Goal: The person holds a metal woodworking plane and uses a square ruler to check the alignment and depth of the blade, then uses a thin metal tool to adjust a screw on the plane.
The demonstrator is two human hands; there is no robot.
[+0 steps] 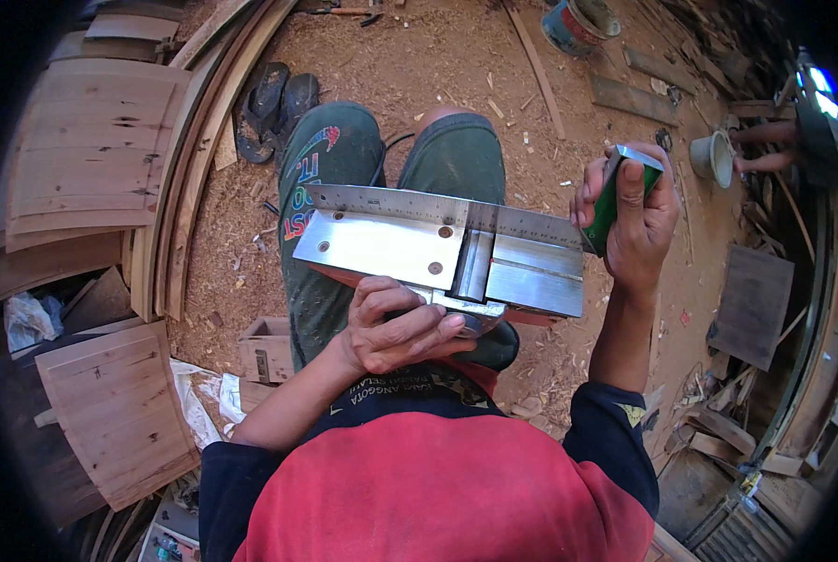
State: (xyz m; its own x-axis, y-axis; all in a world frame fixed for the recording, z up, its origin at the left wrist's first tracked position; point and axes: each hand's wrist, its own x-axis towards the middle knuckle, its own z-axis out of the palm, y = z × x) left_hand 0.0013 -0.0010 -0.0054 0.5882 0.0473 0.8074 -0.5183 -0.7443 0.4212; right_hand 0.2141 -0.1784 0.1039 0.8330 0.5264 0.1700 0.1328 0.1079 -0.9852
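Planer [372, 248] lies upside down over the person's thighs [339, 150] in the head view, its shiny metal sole facing up. The left hand [396, 328] holds it at the near side with bent fingers; the right hand [639, 220] is closed around the green handle of a try square [410, 203], whose marked steel blade runs along the far edge of the sole. Brown ground [438, 56] is scattered with wood shavings. At left are wooden panels [91, 140] and long boards [190, 187], near dark slippers [269, 89]; at right, a pale bucket [712, 157] stands by another person's arms [770, 136]. This other person is mostly lost at the dark rim. The planer's underside is largely covered, and the left thumb I cannot make out.
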